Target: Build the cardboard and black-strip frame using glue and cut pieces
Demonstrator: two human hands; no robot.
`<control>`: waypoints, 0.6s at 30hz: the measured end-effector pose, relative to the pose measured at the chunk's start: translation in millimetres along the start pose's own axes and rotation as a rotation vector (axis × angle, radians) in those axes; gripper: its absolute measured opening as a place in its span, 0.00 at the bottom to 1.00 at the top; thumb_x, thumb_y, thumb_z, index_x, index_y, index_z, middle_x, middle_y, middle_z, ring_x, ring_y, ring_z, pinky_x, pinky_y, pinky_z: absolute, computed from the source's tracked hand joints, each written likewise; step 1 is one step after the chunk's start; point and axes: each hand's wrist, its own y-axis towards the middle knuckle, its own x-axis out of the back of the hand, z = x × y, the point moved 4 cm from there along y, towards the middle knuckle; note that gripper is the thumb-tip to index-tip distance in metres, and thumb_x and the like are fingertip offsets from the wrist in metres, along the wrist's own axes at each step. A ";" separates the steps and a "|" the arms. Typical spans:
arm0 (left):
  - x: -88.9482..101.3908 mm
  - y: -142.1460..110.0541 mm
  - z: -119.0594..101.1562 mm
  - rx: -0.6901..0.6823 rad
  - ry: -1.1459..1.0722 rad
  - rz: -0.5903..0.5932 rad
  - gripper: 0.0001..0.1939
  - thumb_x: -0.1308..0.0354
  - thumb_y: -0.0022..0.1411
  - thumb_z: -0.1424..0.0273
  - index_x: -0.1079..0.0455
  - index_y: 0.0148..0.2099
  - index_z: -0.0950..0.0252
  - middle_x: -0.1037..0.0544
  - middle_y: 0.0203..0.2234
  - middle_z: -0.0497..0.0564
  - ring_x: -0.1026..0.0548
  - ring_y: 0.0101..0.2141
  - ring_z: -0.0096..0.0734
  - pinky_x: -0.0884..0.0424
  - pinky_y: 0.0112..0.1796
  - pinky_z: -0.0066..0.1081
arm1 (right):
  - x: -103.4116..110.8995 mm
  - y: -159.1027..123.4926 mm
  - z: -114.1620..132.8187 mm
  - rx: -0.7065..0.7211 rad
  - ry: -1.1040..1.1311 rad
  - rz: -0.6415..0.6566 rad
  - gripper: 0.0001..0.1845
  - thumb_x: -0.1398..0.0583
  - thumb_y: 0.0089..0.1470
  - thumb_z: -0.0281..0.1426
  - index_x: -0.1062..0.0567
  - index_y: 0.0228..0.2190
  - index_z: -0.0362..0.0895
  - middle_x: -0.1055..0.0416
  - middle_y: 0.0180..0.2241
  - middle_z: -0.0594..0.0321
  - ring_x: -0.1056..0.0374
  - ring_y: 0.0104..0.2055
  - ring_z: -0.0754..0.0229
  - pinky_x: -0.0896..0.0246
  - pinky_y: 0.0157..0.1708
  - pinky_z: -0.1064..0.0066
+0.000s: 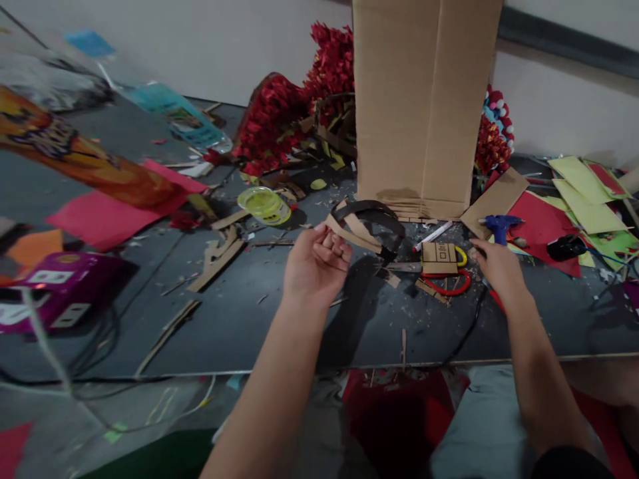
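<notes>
My left hand (319, 263) pinches the near end of a curved cardboard strip (357, 233), raised a little above the dark tabletop. The strip's dark band (372, 211) arcs away to the right. My right hand (499, 266) is closed just right of the scissors; what its fingers hold, if anything, I cannot make out. A red edge (495, 299) shows beside that palm. The scissors, with a red handle loop (454, 285), lie partly under a small marked cardboard piece (439, 258). A white marker (433, 235) lies behind them, and a blue glue gun (502, 226) is beyond my right hand.
A tall cardboard panel (417, 100) stands at the back, with red paper decorations (279, 120) beside it. A yellow-green tub (264, 206), a blue-tinted bottle (174, 113), an orange tube (80, 153) and a purple box (60, 289) are leftward. Coloured paper (589, 193) lies right.
</notes>
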 end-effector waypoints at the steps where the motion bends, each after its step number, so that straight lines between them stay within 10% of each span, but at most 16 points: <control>1: -0.4 -1.7 1.6 0.014 0.007 0.006 0.10 0.47 0.57 0.77 0.36 0.23 0.63 0.29 0.15 0.41 0.32 0.15 0.14 0.33 0.20 0.14 | 0.1 0.1 2.0 0.021 0.009 -0.009 0.19 0.45 0.52 0.25 0.24 0.44 0.48 0.22 0.38 0.56 0.27 0.39 0.54 0.33 0.39 0.64; 12: -6.2 -18.7 13.8 0.085 0.122 0.040 0.08 0.48 0.56 0.76 0.35 0.25 0.65 0.30 0.14 0.42 0.32 0.14 0.17 0.34 0.18 0.15 | 46.6 -13.5 30.4 -0.077 0.653 -0.246 0.08 0.38 0.49 0.35 0.22 0.33 0.47 0.23 0.34 0.60 0.28 0.35 0.57 0.33 0.35 0.66; 18: -9.3 -17.4 20.0 0.080 0.118 0.106 0.06 0.47 0.56 0.75 0.35 0.26 0.64 0.30 0.13 0.42 0.31 0.15 0.18 0.31 0.20 0.17 | 57.5 -38.1 89.2 -0.021 1.030 -0.043 0.09 0.33 0.42 0.39 0.23 0.25 0.48 0.25 0.26 0.64 0.31 0.27 0.62 0.33 0.30 0.70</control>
